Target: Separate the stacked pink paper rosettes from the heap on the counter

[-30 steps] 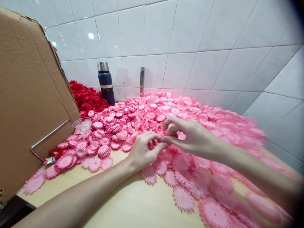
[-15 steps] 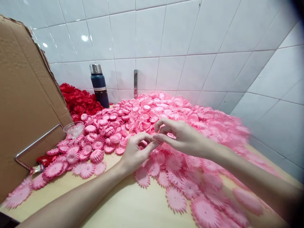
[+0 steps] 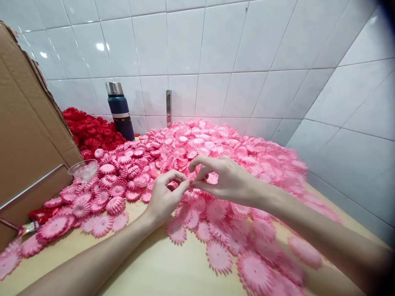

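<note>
My left hand [image 3: 168, 195] is closed in a pinch, thumb against forefinger, above the near side of a heap of pink scalloped discs [image 3: 216, 209]. Facing it, my right hand [image 3: 216, 174] also pinches, and the fingertips of both hands meet or nearly meet. Whatever lies between them is too small to make out. The pink discs have notched, petal-like edges, and several show a small hole in the middle. Some lie flat near my forearms, such as one pale disc [image 3: 219, 257] on the table [image 3: 151, 263].
A dark blue bottle [image 3: 121, 113] stands at the back beside a red heap of similar pieces [image 3: 92, 133]. On the left are a cardboard box [image 3: 27, 107], a clear plastic cup [image 3: 83, 170] and a red wrapper [image 3: 43, 214]. A tiled wall [image 3: 216, 45] closes off the back.
The whole view has shifted, so everything appears a little further left. Both hands stay together in their pinch, and the right fingertips have bent slightly closer to the left ones.
</note>
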`<state>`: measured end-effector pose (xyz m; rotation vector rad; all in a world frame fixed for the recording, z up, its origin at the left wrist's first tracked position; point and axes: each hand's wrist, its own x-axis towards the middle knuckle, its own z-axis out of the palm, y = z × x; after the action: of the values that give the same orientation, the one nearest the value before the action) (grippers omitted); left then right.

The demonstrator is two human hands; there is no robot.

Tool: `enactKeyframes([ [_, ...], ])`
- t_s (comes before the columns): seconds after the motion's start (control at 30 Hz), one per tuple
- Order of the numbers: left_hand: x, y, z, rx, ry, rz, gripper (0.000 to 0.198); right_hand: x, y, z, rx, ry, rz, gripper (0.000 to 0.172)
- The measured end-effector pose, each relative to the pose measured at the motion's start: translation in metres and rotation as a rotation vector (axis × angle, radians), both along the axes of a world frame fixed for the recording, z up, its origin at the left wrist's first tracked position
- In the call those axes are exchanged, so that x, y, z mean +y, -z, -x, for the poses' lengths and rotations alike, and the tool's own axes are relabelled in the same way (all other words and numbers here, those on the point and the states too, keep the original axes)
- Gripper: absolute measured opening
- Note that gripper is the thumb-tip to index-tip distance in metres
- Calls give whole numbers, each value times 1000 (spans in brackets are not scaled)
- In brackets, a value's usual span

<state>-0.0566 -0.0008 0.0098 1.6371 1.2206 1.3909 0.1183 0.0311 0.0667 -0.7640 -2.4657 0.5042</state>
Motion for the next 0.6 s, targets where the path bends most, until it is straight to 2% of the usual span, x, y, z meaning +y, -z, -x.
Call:
enactKeyframes([
  [0.13,0,-1,0,19,-16,-36,13,-3,1,2,21,2,-62,11],
  [0.33,-1,-6,-1,52,-26,-69,11,-2,-5,1,122,41,18,17],
  [0.6,1,2,1,162,7,-124,14,2,-5,-2,41,20,118,19],
])
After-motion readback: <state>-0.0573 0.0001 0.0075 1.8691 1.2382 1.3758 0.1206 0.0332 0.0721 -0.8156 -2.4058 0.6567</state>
